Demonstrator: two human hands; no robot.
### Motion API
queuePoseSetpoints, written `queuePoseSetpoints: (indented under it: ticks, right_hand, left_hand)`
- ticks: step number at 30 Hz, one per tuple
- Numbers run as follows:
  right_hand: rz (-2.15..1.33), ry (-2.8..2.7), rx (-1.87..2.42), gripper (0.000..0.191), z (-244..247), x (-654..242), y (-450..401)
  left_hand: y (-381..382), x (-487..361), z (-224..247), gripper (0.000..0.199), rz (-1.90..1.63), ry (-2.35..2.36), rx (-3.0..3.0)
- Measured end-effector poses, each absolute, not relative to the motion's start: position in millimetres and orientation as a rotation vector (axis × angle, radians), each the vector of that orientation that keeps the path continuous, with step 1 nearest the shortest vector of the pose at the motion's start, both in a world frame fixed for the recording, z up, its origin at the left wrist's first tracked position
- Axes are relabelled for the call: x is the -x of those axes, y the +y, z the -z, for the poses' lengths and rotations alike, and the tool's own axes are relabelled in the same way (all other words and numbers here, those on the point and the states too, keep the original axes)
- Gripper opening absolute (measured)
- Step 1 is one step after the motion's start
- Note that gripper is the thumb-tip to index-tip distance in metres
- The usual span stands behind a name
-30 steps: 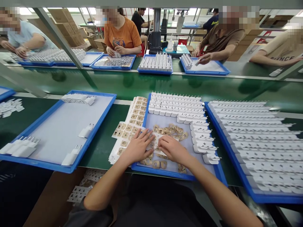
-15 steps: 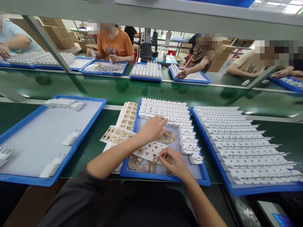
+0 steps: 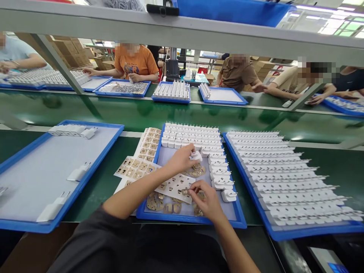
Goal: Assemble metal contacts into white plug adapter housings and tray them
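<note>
Green tabletop (image 3: 104, 178), co-workers (image 3: 136, 62) opposite. Left hand (image 3: 186, 155) pinches a white plug (image 3: 196, 156) above the middle blue tray (image 3: 190, 220); right hand (image 3: 206, 197) pinches a tan piece (image 3: 184, 192) over the white sheet (image 3: 174, 182). Best practice, I judge: steady plug, piece gripped by its edge. Half a second ago, no plug clearly showed in the left fingers.

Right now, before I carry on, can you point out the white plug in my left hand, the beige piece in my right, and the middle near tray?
White plug (image 3: 196, 156): head view, on its exposed body.
Beige piece (image 3: 185, 192): head view, on its visible face.
Middle near tray (image 3: 176, 217): head view, on its blue near rim.
</note>
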State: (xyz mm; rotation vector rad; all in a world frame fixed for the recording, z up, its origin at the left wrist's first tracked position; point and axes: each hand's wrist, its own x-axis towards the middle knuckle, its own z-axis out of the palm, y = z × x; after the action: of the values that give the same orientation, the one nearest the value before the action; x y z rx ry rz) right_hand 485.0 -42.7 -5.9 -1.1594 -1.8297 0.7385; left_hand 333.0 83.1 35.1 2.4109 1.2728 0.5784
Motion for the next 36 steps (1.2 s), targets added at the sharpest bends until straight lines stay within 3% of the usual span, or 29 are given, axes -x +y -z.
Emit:
queuePoseSetpoints:
  ticks: [6, 10, 15, 20, 26, 36]
  right_hand:
    - [-1.022, -1.628, 0.977, 0.013, -2.2, -483.6, -44.9]
    - [-1.168, -1.602, 0.819, 0.011, -9.5, -474.3, -47.7]
    - [-1.192, -1.524, 0.797, 0.011, -8.8, -468.6, -49.1]
    - [-1.292, -1.464, 0.722, 0.008, -10.2, -467.4, -52.5]
    - [-1.259, -1.302, 0.862, 0.005, -19.3, -467.8, -51.0]
    - [-1.273, -1.274, 0.996, 0.005, -19.7, -468.2, -41.8]
  left_hand:
    - [11.5, -278.1, -40.2, 0.053, -0.908, 0.931, -1.255]
    - [-17.9, -275.3, -17.2, 0.049, -0.931, 0.852, -0.952]
    - [-28.5, -274.8, 6.4, 0.04, -0.955, 0.888, -1.198]
    - [-34.5, -272.9, 7.5, 0.049, -0.961, 1.036, -1.673]
    - [-37.1, -273.6, 11.0, 0.046, -1.137, 1.049, -1.97]
    - [-38.6, -273.4, 5.3, 0.046, -1.122, 0.932, -2.014]
